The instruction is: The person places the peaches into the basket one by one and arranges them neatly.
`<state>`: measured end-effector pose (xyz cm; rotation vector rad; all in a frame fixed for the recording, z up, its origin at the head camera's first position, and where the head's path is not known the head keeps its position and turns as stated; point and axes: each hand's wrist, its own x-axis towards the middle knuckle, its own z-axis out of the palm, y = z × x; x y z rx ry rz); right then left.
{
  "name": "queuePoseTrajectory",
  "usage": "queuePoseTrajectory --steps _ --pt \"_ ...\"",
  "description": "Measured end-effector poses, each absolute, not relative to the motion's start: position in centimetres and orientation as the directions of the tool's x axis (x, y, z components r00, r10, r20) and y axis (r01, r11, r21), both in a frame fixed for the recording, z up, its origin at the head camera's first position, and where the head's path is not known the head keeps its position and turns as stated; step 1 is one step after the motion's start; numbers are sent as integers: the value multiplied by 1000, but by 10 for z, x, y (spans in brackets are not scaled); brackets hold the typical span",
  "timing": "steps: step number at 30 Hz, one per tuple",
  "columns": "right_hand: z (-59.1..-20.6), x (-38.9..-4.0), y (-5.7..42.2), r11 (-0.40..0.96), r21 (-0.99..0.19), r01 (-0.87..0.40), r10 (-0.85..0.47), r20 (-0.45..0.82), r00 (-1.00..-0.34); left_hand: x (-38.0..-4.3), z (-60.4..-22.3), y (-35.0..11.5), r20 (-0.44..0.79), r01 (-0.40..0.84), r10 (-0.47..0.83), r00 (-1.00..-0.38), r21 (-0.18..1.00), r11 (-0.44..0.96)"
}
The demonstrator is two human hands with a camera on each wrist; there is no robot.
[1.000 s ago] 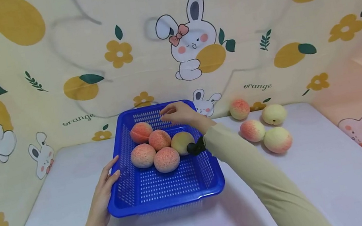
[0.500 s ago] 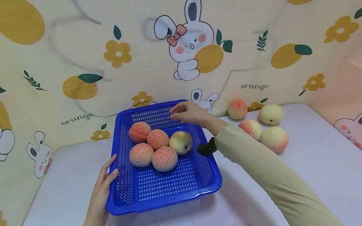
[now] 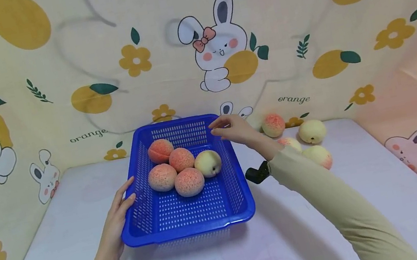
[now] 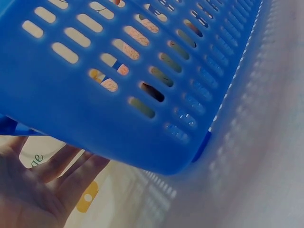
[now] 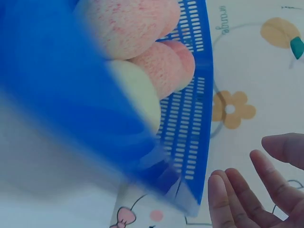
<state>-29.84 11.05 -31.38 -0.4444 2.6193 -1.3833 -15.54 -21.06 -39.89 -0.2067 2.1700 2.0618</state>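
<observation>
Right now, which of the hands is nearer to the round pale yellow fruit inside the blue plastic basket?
Right. The right hand is close to that fruit, not touching, near the far right corner of the basket; the left hand touches the basket's left side, farther off.

In the head view, the right sleeve (image 3: 329, 197) partly hides 2 peaches (image 3: 320, 155). In the right wrist view, the near basket wall (image 5: 61, 85) blurs, covering part of a pale peach (image 5: 140, 92). The left wrist view crops the left hand (image 4: 33, 194).

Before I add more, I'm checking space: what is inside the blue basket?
The basket holds five fruits: four pinkish ones and a pale yellow one. The basket floor beneath them is covered.
</observation>
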Motion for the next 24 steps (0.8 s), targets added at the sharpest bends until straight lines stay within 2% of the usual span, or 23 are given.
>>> queuePoseTrajectory --steps 4,13,24 --pt "-315 -295 123 525 -824 -211 -324 35 -945 -155 -399 -211 -188 -188 3 -982 981 49" --pt "-320 -289 148 568 -812 -134 -263 -26 -964 -156 -399 -211 -192 -191 5 -981 980 51" --pt "-328 -287 172 580 -806 -113 -222 -23 -975 -155 -398 -210 -206 -206 2 -978 977 63"
